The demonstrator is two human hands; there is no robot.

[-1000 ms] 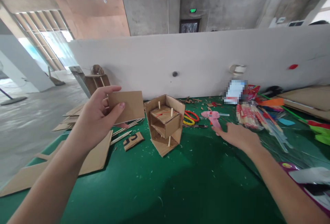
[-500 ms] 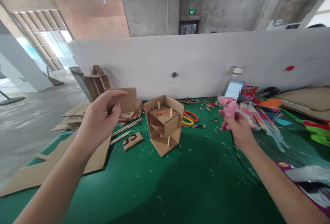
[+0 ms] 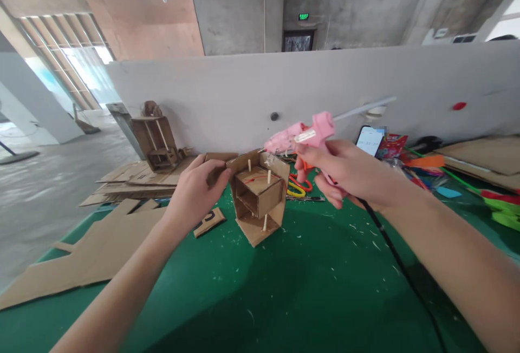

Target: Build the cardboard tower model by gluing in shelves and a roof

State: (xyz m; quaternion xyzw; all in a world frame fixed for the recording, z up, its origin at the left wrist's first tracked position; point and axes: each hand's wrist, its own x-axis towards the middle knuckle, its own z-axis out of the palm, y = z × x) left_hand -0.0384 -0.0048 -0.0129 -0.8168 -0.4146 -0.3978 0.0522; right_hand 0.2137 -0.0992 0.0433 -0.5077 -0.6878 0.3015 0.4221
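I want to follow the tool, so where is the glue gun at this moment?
In the head view, the glue gun is just right of centre, held in the right hand, with its nozzle near the top edge of the cardboard box.

Cannot see most of the handle of the pink hot-glue gun (image 3: 324, 125) inside the right hand (image 3: 349, 171), nor tell contact with the cardboard model (image 3: 271, 200). Cannot follow the black cord (image 3: 400, 264) past the bottom edge. Can see little of the cardboard piece (image 3: 221, 155) behind the left hand (image 3: 199, 188). Cannot read the smartphone (image 3: 369, 141) screen, partly pixelated.
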